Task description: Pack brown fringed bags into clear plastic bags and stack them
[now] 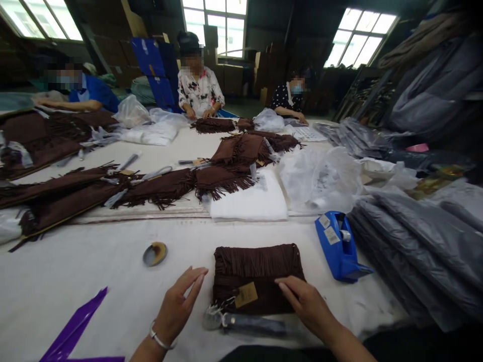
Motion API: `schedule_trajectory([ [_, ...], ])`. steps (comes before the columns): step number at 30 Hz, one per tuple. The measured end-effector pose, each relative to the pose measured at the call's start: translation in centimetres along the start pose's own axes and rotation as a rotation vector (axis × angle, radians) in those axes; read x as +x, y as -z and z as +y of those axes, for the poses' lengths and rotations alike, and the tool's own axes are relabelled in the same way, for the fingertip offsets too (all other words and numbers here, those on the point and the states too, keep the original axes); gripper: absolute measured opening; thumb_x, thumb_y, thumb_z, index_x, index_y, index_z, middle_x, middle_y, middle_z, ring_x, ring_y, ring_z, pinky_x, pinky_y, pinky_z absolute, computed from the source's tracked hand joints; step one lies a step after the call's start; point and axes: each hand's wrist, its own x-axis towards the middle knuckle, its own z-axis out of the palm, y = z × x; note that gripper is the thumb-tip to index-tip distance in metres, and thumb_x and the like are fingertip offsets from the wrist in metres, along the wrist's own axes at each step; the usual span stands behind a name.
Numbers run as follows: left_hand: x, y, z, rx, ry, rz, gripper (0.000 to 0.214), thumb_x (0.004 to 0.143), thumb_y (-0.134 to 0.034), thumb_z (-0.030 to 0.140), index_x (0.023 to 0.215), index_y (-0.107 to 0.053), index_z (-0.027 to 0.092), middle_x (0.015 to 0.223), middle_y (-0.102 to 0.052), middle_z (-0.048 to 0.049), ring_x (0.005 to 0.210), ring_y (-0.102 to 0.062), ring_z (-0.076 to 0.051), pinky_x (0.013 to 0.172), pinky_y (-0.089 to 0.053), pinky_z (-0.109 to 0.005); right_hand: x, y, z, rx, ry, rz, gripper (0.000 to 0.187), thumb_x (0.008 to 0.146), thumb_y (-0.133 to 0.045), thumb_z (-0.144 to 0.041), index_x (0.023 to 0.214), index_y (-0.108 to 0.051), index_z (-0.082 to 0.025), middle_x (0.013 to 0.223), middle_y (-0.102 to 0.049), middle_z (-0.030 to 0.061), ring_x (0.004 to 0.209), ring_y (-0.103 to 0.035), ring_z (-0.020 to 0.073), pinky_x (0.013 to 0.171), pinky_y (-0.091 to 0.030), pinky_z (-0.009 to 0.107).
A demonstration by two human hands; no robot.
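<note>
While my right hand (306, 301) flattens a corner of the folded fringed garment (256, 269) on the bench (75, 286), my left hand (176, 305) hovers open beside it, both empty.

Brown fringed cloth (258, 271), folded into a neat rectangle, lying flat on the white table (83, 286). Fringe strands running straight down the upper half. Tan paper tag (246, 294) resting on the lower left part.
</note>
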Motion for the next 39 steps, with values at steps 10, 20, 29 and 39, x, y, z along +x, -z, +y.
schedule_trajectory([
  [10, 3.1, 5.3, -4.3, 0.409, 0.043, 0.424, 0.033, 0.089, -0.043, 0.041, 0.104, -0.062, 0.018, 0.107, -0.065, -0.0063, 0.105, -0.058, -0.021, 0.100, -0.040, -0.033, 5.1, 6.4, 7.1, 0.253, -0.150, 0.379, 0.045, 0.093, -0.029, -0.046, 0.131, -0.044, -0.027, 0.135, -0.048, 0.0025, 0.125, -0.041, 0.0231, 0.110, -0.026, 0.044],
  [20, 5.8, 8.9, -6.2, 0.903, 0.299, 0.162, 0.023, 0.085, -0.049, 0.034, 0.093, -0.067, 0.023, 0.090, -0.065, -0.0063, 0.091, -0.055, -0.023, 0.081, -0.038, -0.034, 6.5, 0.0, 10.4, -0.121, 0.277, -0.065, 0.055, 0.087, -0.044, -0.044, 0.139, -0.031, -0.033, 0.146, -0.033, -0.0020, 0.137, -0.021, 0.0273, 0.113, -0.007, 0.055],
  [29, 9.0, 9.2, -4.6, 1.006, 0.239, -0.067, 0.023, 0.082, -0.048, 0.026, 0.068, -0.065, 0.020, 0.072, -0.064, -0.0075, 0.079, -0.057, -0.024, 0.069, -0.040, -0.033, 5.8, 3.1, 6.1, 0.129, 0.165, 0.002, 0.046, 0.089, -0.041, -0.041, 0.134, -0.041, -0.034, 0.144, -0.037, -0.0039, 0.137, -0.022, 0.0256, 0.115, -0.005, 0.051],
  [39, 19.6, -4.4, 4.0, 0.793, -0.380, -0.250, 0.031, 0.089, -0.045, 0.020, 0.119, -0.052, 0.017, 0.117, -0.057, -0.0104, 0.111, -0.046, -0.023, 0.098, -0.037, -0.039, 5.9, 3.2, 13.5, 0.562, -0.190, 0.637, 0.058, 0.090, -0.024, -0.054, 0.131, -0.045, -0.018, 0.137, -0.047, 0.0071, 0.125, -0.043, 0.0288, 0.109, -0.030, 0.048],
])
